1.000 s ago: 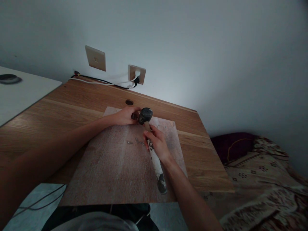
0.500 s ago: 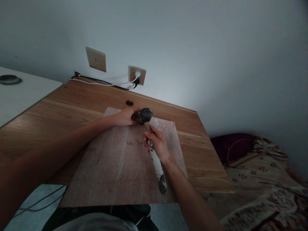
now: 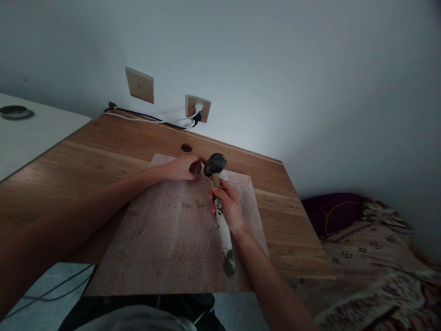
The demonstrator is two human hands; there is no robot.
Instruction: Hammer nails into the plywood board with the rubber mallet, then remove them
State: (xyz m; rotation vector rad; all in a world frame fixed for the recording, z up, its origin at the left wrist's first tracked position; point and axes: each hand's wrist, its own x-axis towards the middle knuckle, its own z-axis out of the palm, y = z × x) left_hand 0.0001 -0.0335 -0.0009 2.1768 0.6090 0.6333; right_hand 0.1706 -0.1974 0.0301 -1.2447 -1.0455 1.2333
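My right hand (image 3: 228, 202) is wrapped round the handle of a mallet (image 3: 224, 232). Its black head tilts up at the far end, and the worn white handle slants toward me. Close to the left of that head, my left hand (image 3: 188, 168) is curled in a pinch at the back of a reddish-brown board (image 3: 165, 248). Whatever its fingertips hold is too small and dark to make out. A few small nails (image 3: 196, 203) lie loose on the board between the two hands.
The board lies on a wooden desk (image 3: 289, 230) with a cable hole (image 3: 186, 147). Cables (image 3: 144, 118) run along the wall to a socket (image 3: 203, 108). A white panel (image 3: 44, 124) is at left; patterned bedding (image 3: 361, 257) and a purple cushion (image 3: 330, 211) are at right.
The mallet head has shifted right, away from my left hand, and the right hand moved slightly with it. My left hand keeps its place on the board.
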